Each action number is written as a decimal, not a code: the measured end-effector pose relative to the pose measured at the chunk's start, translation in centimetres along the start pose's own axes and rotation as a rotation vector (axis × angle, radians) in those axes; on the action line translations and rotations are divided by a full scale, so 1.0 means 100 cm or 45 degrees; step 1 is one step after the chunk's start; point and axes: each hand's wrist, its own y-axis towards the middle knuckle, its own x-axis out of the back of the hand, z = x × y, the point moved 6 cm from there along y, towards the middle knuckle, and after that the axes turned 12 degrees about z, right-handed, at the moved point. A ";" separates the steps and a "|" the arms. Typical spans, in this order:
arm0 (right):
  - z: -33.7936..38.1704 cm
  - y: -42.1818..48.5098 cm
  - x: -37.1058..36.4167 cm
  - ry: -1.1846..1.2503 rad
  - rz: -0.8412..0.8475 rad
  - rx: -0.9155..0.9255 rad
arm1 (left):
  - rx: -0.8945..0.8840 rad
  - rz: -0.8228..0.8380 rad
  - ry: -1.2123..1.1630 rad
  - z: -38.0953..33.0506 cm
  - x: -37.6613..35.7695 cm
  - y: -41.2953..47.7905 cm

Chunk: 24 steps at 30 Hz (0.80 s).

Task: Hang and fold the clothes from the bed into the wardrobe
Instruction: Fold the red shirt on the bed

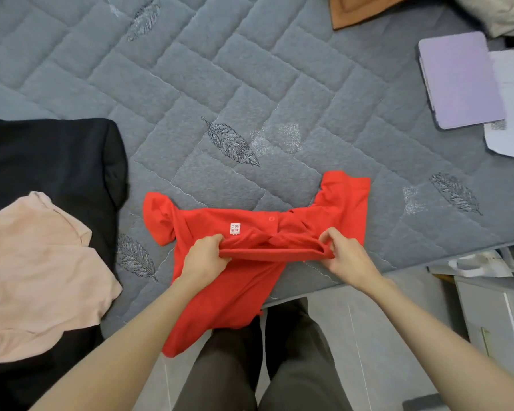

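Grey quilted bed [190, 84] bears red shirt [250, 226].

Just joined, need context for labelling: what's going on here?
A person is folding a red shirt at the edge of the bed. The left hand and right hand each pinch a fold across its middle. The collar end lies on the bed and the lower part hangs off the edge. A pink top lies on a black garment at left.
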 end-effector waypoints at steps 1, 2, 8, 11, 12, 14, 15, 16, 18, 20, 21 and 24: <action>0.001 -0.006 0.007 -0.029 -0.020 0.013 | -0.008 -0.083 0.035 0.004 0.008 -0.009; 0.003 -0.011 0.013 -0.083 -0.029 0.008 | -0.012 -0.167 0.077 0.008 0.016 -0.016; 0.019 -0.030 0.038 -0.358 -0.054 0.061 | -0.064 -0.268 -0.268 0.011 0.045 -0.038; 0.025 -0.031 0.061 -0.167 -0.077 0.015 | -0.053 -0.233 -0.173 -0.003 0.054 -0.036; 0.028 -0.030 0.067 0.018 -0.056 -0.001 | -0.048 -0.244 -0.093 -0.010 0.060 -0.034; 0.035 -0.025 0.084 0.532 -0.086 -0.032 | 0.000 -0.377 -0.075 -0.028 0.086 -0.031; 0.040 -0.021 0.097 0.765 -0.159 -0.030 | 0.048 -0.473 -0.111 -0.038 0.104 -0.031; 0.045 -0.017 0.115 0.933 -0.249 -0.018 | 0.104 -0.571 -0.161 -0.050 0.125 -0.031; 0.059 -0.007 0.157 1.163 -0.401 0.031 | 0.191 -0.724 -0.268 -0.073 0.166 -0.029; 0.081 0.000 0.199 1.414 -0.499 0.111 | 0.187 -0.784 -0.375 -0.102 0.210 -0.021; 0.092 0.003 0.220 1.538 -0.531 0.160 | 0.130 -0.782 -0.506 -0.117 0.230 -0.016; 0.126 0.001 0.290 1.730 -0.693 0.351 | -0.132 -0.847 -0.843 -0.166 0.291 -0.007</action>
